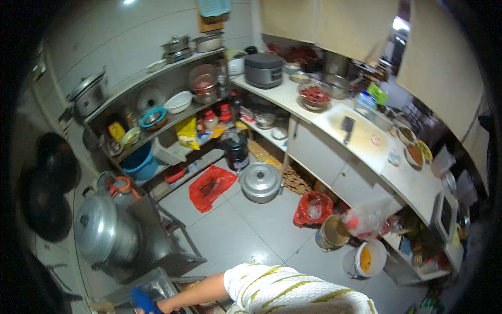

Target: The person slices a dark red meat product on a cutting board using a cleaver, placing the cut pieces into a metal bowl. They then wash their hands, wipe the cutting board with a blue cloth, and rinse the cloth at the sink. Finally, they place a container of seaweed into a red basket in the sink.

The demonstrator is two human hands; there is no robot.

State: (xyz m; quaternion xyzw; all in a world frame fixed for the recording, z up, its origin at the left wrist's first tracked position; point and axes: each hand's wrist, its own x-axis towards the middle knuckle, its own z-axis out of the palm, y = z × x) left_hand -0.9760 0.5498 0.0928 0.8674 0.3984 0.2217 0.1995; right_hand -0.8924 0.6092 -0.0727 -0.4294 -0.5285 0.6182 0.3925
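At the bottom edge, my left hand (161,306) is partly cut off by the frame. It grips a blurred blue item (144,300), perhaps a cloth or brush. Just beyond lies a metal-rimmed tray or basin (161,279), with a pale brush-like or wooden piece (102,306) to its left. My right hand is out of view. Behind the tray, a large lidded aluminium pot (98,231) stands beside a metal stand (174,231).
A lidded aluminium pot (261,182) and a red plastic bag (211,188) lie on the tiled floor. Buckets (331,233) stand at right, below a counter holding a cleaver (347,127) on a cutting board (362,143) and a bowl of meat (313,96). Shelves (172,121) line the back.
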